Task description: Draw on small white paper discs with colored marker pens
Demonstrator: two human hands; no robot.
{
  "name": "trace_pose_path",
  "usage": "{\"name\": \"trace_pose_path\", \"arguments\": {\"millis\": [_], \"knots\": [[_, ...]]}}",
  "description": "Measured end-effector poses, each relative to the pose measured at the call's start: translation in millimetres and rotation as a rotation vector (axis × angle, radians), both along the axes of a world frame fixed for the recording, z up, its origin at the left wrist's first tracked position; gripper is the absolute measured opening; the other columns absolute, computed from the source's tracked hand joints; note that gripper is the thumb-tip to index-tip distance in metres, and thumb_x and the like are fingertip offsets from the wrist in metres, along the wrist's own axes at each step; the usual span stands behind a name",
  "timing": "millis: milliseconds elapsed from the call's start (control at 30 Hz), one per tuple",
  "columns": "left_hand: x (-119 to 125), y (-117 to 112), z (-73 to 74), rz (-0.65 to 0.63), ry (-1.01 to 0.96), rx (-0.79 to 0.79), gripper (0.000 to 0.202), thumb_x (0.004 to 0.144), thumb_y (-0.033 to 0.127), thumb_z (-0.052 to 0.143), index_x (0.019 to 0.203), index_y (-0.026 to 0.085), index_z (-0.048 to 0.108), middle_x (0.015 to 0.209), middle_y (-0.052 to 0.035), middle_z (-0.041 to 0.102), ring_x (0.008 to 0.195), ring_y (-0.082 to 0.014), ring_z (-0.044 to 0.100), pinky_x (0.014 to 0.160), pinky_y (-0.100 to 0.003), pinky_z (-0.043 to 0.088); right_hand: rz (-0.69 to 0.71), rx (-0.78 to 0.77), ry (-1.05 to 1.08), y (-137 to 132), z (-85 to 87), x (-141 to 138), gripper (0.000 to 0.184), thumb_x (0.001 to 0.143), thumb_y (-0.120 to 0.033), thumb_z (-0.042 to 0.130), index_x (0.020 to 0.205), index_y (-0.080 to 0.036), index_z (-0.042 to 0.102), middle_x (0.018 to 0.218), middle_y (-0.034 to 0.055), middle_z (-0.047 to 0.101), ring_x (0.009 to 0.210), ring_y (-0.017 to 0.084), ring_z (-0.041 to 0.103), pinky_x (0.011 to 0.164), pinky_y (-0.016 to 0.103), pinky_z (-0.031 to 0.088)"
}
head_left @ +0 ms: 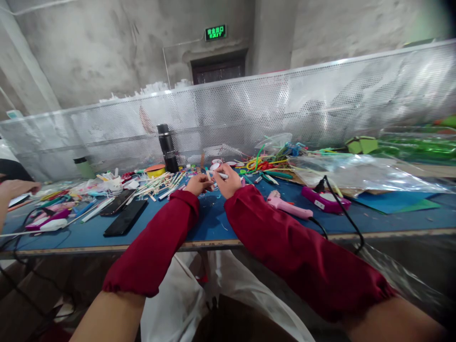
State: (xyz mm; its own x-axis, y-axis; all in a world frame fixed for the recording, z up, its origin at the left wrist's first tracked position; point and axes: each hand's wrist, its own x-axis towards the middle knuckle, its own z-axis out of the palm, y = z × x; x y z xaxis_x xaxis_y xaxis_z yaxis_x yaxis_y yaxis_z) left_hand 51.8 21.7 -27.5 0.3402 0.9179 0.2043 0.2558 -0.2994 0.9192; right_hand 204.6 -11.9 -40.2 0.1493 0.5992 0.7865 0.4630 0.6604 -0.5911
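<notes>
Over the blue tabletop [213, 223], both hands work close together in maroon sleeves. My right hand [230, 181] is closed around a white marker [222, 175], its tip end toward the other hand. Between the fingers of my left hand [198, 184] is a small pale wooden stick [210, 180], partly hidden. Left of the hands lies a heap of pale wooden sticks [156, 186]. A pink glue gun [290, 207] rests to the right of my right hand, its cord running toward the table's front edge.
Two dark phones [126, 218] lie at left front. A black bottle [167, 148] stands behind the sticks, near a yellow tape roll [156, 171]. Rightward are a purple power box [326, 200] and clear plastic sheeting [356, 172]. Perforated metal screen [242, 118] closes the back. Another person's hand [19, 188] shows far left.
</notes>
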Motion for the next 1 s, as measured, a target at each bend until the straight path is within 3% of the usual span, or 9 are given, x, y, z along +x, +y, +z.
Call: {"name": "trace_pose_path", "arguments": {"millis": [667, 1000], "knots": [[-1.1, -1.3, 1.3, 0.031, 0.019, -0.014, 0.012, 0.081, 0.025, 0.076, 0.085, 0.017, 0.069, 0.069, -0.0012, 0.072, 0.066, -0.0146, 0.070, 0.057, -0.021, 0.046, -0.037, -0.011, 0.004, -2.5, 1.6, 0.6, 0.015, 0.087, -0.041, 0.058, 0.081, -0.027, 0.058, 0.080, 0.0006, 0.070, 0.073, 0.019, 0.063, 0.068, 0.032, 0.045], [-0.7, 0.1, -0.4, 0.010, 0.007, -0.003, 0.017, 0.080, 0.027, 0.078, 0.080, 0.018, 0.064, 0.066, 0.0008, 0.070, 0.060, -0.0114, 0.068, 0.051, -0.018, 0.040, -0.033, 0.013, 0.002, 0.1, -0.3, 1.3, 0.016, 0.087, -0.041, 0.058, 0.082, -0.026, 0.059, 0.081, 0.0011, 0.071, 0.074, 0.020, 0.064, 0.068, 0.032, 0.045]]}}
